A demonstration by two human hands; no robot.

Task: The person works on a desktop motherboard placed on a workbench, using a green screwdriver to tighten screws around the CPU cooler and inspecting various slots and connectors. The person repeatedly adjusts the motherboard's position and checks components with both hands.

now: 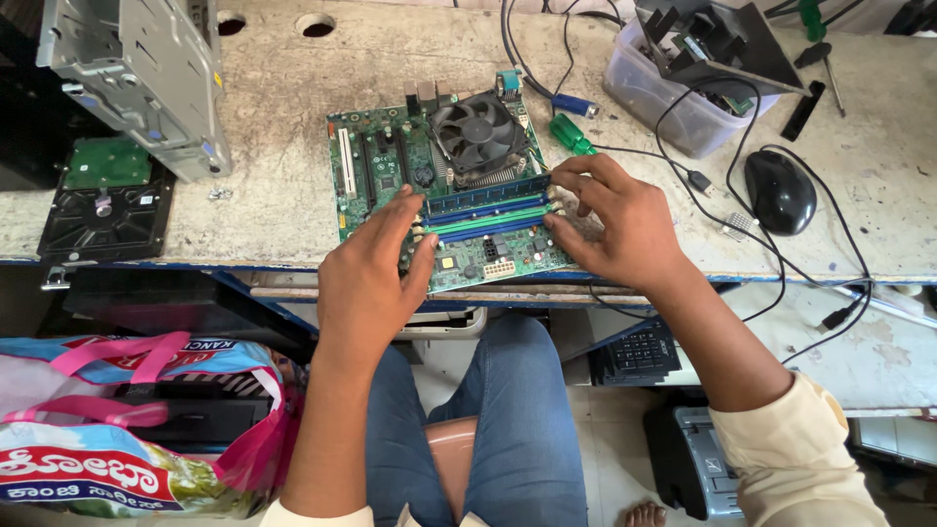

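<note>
A green motherboard [376, 161] lies on the worn workbench [273, 78], with a black fan cooler [478, 132] near its far side and long memory slots [485, 215] across its near half. My left hand [376, 268] rests on the left ends of the slots, fingertips touching the clips. At the right ends of the same slots, my right hand [620, 220] presses with its fingers. Neither hand holds a loose object.
A metal drive cage [142, 78] and a bare hard drive [107, 200] sit at the left. A plastic tub of parts [683, 88], a black mouse [781, 190], cables and a green-handled screwdriver [569, 132] lie right. A colourful bag [127, 429] stands below.
</note>
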